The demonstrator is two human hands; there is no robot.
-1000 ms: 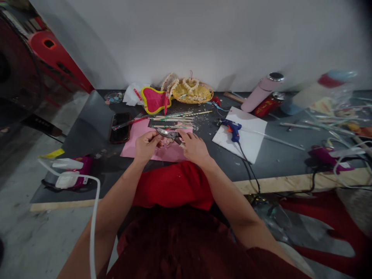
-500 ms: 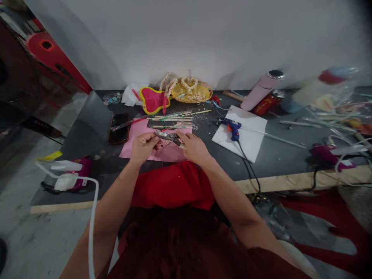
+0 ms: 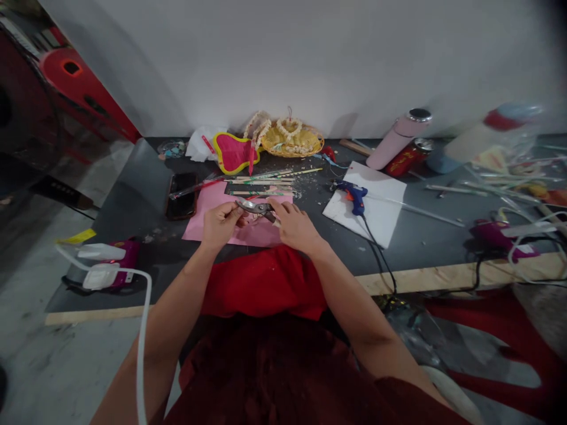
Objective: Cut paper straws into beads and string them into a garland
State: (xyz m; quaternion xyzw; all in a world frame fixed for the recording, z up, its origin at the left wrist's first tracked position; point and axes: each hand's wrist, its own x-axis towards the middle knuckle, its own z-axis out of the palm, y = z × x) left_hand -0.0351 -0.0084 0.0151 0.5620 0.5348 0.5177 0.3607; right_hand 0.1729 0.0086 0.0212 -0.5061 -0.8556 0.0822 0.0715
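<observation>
My right hand [image 3: 295,225] is wrapped round the handles of a pair of pruning shears [image 3: 256,208], whose curved blades point left. At the blade tips my left hand [image 3: 221,223] is closed in a pinch. What sits between its fingertips is too small to make out. Both hands are above a pink sheet of paper [image 3: 199,219], which has small pale cut bits on it. Just beyond the hands lie several thin pale sticks with green markings [image 3: 261,182].
A phone [image 3: 181,198] lies left of the paper. Behind stand a pink butterfly-shaped piece [image 3: 234,154] and a yellow basket [image 3: 271,147]. To the right are a blue glue gun [image 3: 357,199] on a white board [image 3: 390,209], a pink flask [image 3: 394,144] and a red can [image 3: 405,158]. Power strips [image 3: 104,274] flank the table.
Hardly anything differs. The view has shifted very slightly, and both hands and the pruning shears keep nearly the same pose over the pink paper.
</observation>
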